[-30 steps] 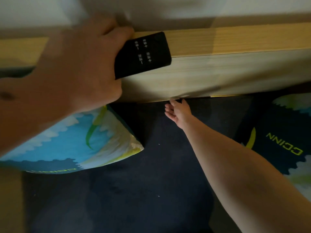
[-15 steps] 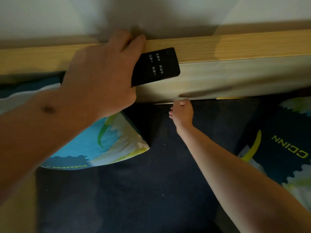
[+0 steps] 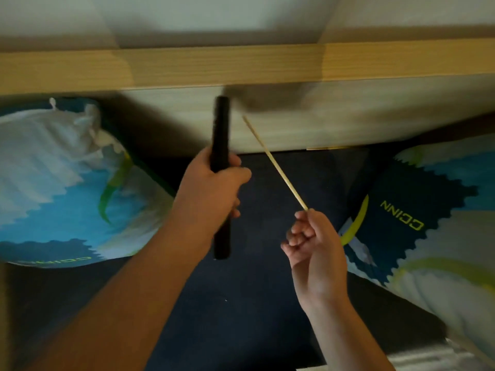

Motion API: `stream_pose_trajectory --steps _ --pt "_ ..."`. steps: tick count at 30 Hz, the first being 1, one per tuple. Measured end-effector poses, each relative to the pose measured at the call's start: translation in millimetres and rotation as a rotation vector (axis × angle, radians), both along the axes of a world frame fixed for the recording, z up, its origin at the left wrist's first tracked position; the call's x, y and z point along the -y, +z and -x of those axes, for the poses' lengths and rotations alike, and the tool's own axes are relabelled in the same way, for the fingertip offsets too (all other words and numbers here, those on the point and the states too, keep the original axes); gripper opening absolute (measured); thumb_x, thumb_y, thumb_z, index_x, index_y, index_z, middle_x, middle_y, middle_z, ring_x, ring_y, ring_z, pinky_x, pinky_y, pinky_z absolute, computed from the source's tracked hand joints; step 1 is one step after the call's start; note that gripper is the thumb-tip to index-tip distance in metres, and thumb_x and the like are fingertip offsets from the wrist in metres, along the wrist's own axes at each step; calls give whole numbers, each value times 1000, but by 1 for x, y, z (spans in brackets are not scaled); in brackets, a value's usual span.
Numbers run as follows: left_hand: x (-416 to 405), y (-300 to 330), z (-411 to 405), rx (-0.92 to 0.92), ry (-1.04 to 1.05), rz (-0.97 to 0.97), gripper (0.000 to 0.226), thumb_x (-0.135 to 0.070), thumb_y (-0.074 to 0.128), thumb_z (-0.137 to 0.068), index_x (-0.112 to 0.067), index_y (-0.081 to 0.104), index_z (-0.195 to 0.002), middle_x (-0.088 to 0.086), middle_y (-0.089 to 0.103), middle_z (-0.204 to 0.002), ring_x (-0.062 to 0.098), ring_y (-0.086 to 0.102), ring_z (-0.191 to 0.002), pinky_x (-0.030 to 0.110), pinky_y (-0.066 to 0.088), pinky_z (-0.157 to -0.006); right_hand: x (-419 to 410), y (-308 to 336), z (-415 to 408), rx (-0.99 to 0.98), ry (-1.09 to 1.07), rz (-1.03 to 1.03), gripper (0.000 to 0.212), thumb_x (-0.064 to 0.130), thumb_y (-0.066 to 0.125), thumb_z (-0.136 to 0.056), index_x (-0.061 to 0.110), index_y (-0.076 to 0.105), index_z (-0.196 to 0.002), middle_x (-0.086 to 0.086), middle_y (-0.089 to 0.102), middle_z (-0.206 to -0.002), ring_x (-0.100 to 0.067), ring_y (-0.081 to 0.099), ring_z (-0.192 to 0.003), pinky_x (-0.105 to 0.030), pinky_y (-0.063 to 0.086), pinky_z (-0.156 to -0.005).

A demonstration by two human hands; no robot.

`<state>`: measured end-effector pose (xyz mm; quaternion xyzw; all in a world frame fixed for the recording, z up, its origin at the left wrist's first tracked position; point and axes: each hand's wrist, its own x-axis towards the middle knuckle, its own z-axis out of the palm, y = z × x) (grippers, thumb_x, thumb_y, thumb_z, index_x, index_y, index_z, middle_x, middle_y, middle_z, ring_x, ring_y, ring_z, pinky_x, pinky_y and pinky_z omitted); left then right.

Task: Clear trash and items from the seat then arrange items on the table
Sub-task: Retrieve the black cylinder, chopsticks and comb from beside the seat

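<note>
Head view: the left grip (image 3: 214, 188) grasps a black remote (image 3: 220, 135) edge-on, upright above the dark seat (image 3: 241, 303). Just right of it, the right grip (image 3: 312, 245) pinches a thin stick (image 3: 273, 162) slanting up-left toward the wooden backrest (image 3: 348, 116). Pillows (image 3: 53, 183) flank both grips.

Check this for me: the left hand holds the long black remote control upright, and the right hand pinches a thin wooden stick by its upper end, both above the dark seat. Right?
Not quite. The head view shows the right hand pinching the thin wooden stick by its lower end; the upper end points toward the pale wooden backrest. The rest holds: the left hand holds the long black remote control upright, above the dark seat.
</note>
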<state>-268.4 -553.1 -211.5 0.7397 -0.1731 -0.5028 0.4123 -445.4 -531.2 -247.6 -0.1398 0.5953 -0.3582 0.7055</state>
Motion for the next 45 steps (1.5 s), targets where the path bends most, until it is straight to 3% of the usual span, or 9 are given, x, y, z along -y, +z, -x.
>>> stream_pose_trajectory --steps 3,6,17,22,30,34,37,41,45 --pt "-2 -17 12 -580 221 -93 13 -17 73 -81 -13 61 -87 3 54 -64 14 51 -49 28 47 -45 -3 13 7 52 92 54 19 28 61 -88 12 69 -82 -1 56 -66 -11 50 -55 -25 44 -54" --pt "-1 -28 29 -754 298 -87 20 -21 73 -77 -10 63 -90 5 54 -67 16 51 -53 29 47 -50 -5 14 18 33 143 58 20 28 60 -88 12 70 -81 -3 59 -66 -12 51 -55 -26 45 -53" --pt "9 -53 76 -733 260 -83 29 -34 79 -69 -16 59 -77 2 46 -64 18 47 -55 32 45 -54 -12 0 56 -208 385 197 19 31 59 -90 18 70 -82 1 63 -67 -11 56 -59 -24 48 -56" --pt "17 -61 89 -754 326 -116 16 -17 76 -68 -16 63 -76 6 58 -73 18 58 -60 31 49 -55 -3 -5 65 -215 458 179 25 31 55 -93 21 70 -77 3 64 -66 -9 57 -60 -24 48 -57" --pt "21 -70 96 -965 325 1 26 -28 77 -77 -9 69 -91 19 73 -115 35 71 -105 47 59 -80 17 -34 79 -217 495 131 33 31 51 -99 14 67 -75 5 62 -66 -7 57 -61 -21 47 -58" --pt "25 -75 97 -1026 288 19 15 -17 68 -79 -9 66 -91 8 61 -79 19 61 -66 35 53 -66 38 -47 87 -134 758 38 31 40 53 -96 18 69 -81 3 68 -75 -9 64 -71 -26 53 -67" --pt "30 -78 95 -1048 277 24 9 -14 62 -82 -9 60 -90 2 36 -69 14 39 -56 29 38 -57 72 -66 93 -78 488 -37 23 39 60 -89 20 73 -94 0 72 -78 -11 66 -66 -25 54 -61" --pt "30 -82 87 -1033 261 11 14 -14 60 -84 -8 63 -97 3 42 -70 15 41 -59 30 41 -58 130 -122 81 168 -41 -243 26 25 58 -101 14 65 -123 -6 74 -86 -14 67 -66 -29 59 -63" --pt "29 -88 78 -951 249 -31 21 -15 62 -82 -7 62 -101 4 44 -69 16 43 -58 31 43 -56 177 -159 50 317 -166 -368 35 13 48 -105 4 51 -140 -14 71 -102 -21 67 -79 -33 60 -65"
